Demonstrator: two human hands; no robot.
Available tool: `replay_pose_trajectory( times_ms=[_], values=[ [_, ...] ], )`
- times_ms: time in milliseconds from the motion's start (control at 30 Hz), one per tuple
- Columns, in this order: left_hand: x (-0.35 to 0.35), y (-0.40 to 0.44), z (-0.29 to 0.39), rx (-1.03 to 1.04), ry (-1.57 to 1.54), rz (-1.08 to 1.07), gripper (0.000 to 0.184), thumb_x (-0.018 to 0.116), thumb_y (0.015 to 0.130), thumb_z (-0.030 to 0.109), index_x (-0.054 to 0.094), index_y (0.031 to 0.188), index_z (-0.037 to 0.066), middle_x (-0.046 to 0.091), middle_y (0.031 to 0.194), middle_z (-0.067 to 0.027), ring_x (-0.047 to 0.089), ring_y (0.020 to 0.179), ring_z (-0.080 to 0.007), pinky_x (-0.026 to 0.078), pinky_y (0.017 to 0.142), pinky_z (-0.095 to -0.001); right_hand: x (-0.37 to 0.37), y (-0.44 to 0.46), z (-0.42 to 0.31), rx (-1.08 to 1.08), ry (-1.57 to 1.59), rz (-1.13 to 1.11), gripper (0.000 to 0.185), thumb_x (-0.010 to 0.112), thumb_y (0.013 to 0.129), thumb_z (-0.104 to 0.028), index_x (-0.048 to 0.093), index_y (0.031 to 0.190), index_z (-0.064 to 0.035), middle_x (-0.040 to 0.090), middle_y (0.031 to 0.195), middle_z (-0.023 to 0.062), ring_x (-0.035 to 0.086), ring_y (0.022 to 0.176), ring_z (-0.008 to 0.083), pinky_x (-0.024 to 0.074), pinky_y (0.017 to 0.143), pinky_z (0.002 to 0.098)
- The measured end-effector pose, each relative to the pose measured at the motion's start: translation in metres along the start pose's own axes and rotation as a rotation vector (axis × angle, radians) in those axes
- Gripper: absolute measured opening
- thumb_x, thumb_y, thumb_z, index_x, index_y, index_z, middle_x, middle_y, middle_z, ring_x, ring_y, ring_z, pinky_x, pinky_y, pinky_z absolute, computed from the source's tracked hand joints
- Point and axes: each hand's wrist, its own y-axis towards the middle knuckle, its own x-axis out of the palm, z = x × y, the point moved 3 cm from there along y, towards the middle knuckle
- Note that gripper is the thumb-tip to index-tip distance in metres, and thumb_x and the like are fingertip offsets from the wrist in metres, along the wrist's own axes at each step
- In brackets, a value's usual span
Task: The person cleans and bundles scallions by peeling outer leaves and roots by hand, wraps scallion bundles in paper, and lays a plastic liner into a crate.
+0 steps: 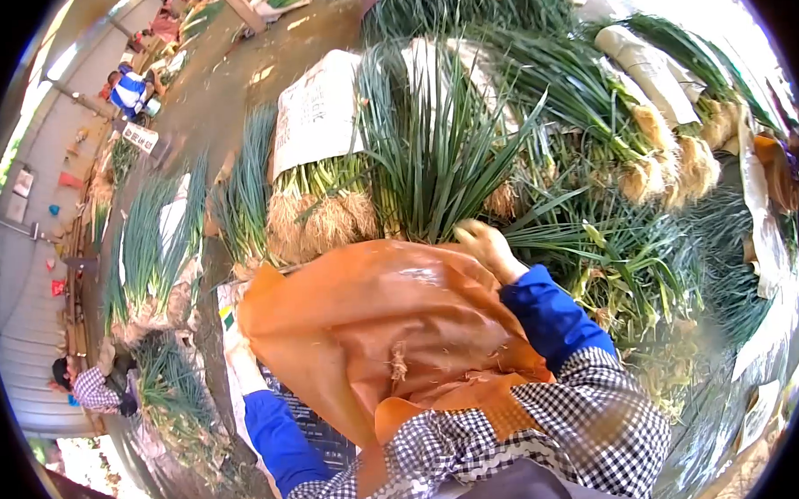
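Note:
An orange apron (393, 312) covers the lap and spreads out in front of me. My right hand (489, 248) is at the apron's upper right edge, fingers curled beside the base of long green leafy stalks (435, 141); what it grips is too small to make out. My left hand (241, 350) is at the apron's left edge, beside a printed white sheet or bag, and its fingers are mostly hidden. Just beyond the apron stands a bundle with tan roots (322, 222), wrapped in white printed sacking (320, 115).
More bundles (154, 251) lie to the left, and root-ended bundles (672, 166) to the upper right. Loose leaves and stalks (632, 275) cover the ground at right. A person in a checked top (93, 388) sits at lower left; another in blue and white (129, 90) is farther back.

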Motion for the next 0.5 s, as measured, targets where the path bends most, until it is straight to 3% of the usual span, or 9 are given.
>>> replay_pose_trajectory(
  times_ms=[33,133,167,233,300,333,367,433,500],
  values=[
    [-0.016,0.002,-0.005,0.019,0.106,0.180,0.049,0.043,0.080,0.006,0.042,0.129,0.000,0.044,0.129,-0.0189,0.052,0.110,-0.0285,0.042,0.095,-0.0353,0.007,-0.010,0.057,0.056,-0.039,-0.177,0.032,0.061,0.084,-0.026,0.062,0.105,-0.0033,0.065,0.096,0.0147,0.062,0.085,0.0229,0.0485,0.076,0.0311],
    [-0.040,0.058,-0.036,0.243,0.253,0.368,0.044,0.049,0.079,-0.004,0.046,0.122,-0.001,0.049,0.120,-0.0158,0.057,0.099,-0.0244,0.051,0.080,-0.0308,0.059,-0.010,0.147,0.430,0.356,0.014,0.053,0.067,0.079,-0.032,0.054,0.116,0.0034,0.062,0.103,0.0195,0.061,0.094,0.0262,0.0468,0.082,0.0313],
    [-0.004,0.092,-0.041,0.371,0.829,0.205,0.041,0.053,0.079,0.000,0.048,0.120,-0.001,0.052,0.118,-0.0120,0.057,0.098,-0.0208,0.051,0.078,-0.0288,0.072,0.004,0.157,0.389,0.301,0.007,0.066,0.070,0.075,-0.036,0.048,0.121,0.0065,0.060,0.107,0.0226,0.059,0.099,0.0286,0.0463,0.085,0.0317],
    [0.128,0.108,-0.055,0.062,0.541,-0.008,0.051,0.058,0.080,0.009,0.044,0.128,0.001,0.051,0.125,-0.0120,0.049,0.112,-0.0218,0.038,0.096,-0.0309,0.082,0.027,0.135,0.386,0.073,0.159,0.068,0.074,0.072,-0.036,0.049,0.117,0.0090,0.061,0.105,0.0220,0.060,0.094,0.0289,0.0476,0.081,0.0335],
    [0.190,0.149,-0.139,-0.252,0.729,-0.308,0.069,0.067,0.075,0.017,0.036,0.135,0.001,0.042,0.135,-0.0181,0.040,0.124,-0.0262,0.032,0.103,-0.0335,0.069,0.042,0.108,0.442,-0.020,0.226,0.063,0.077,0.071,-0.029,0.049,0.112,0.0103,0.062,0.103,0.0203,0.062,0.086,0.0287,0.0488,0.076,0.0341],
    [0.217,0.160,-0.176,-0.280,0.752,-0.375,0.087,0.073,0.069,0.022,0.026,0.139,0.002,0.034,0.139,-0.0211,0.031,0.131,-0.0266,0.027,0.107,-0.0339,0.082,0.051,0.145,0.369,0.031,0.352,0.058,0.079,0.068,-0.020,0.050,0.110,0.0080,0.063,0.100,0.0171,0.062,0.084,0.0271,0.0491,0.078,0.0345],
    [0.229,0.173,-0.224,-0.277,0.793,-0.391,0.097,0.077,0.064,0.024,0.021,0.141,0.003,0.025,0.142,-0.0234,0.023,0.134,-0.0302,0.023,0.108,-0.0364,0.092,0.049,0.175,0.344,0.055,0.464,0.062,0.079,0.065,-0.027,0.052,0.109,0.0074,0.063,0.100,0.0189,0.061,0.088,0.0308,0.0483,0.081,0.0365],
    [0.269,0.184,-0.261,-0.289,1.065,-0.449,0.114,0.083,0.053,0.028,0.016,0.143,0.006,0.007,0.145,-0.0277,0.009,0.136,-0.0390,0.019,0.110,-0.0422,0.083,0.050,0.167,0.262,0.263,0.444,0.066,0.081,0.062,-0.029,0.053,0.111,0.0049,0.062,0.103,0.0182,0.059,0.095,0.0320,0.0467,0.086,0.0378],
    [0.301,0.171,-0.253,-0.310,1.305,-0.472,0.119,0.086,0.045,0.030,0.020,0.141,0.006,-0.008,0.143,-0.0326,0.000,0.132,-0.0515,0.015,0.109,-0.0507,0.085,0.059,0.104,0.072,0.498,0.251,0.064,0.081,0.061,-0.018,0.052,0.115,0.0000,0.061,0.107,0.0140,0.058,0.101,0.0272,0.0445,0.089,0.0344]
  ],
)
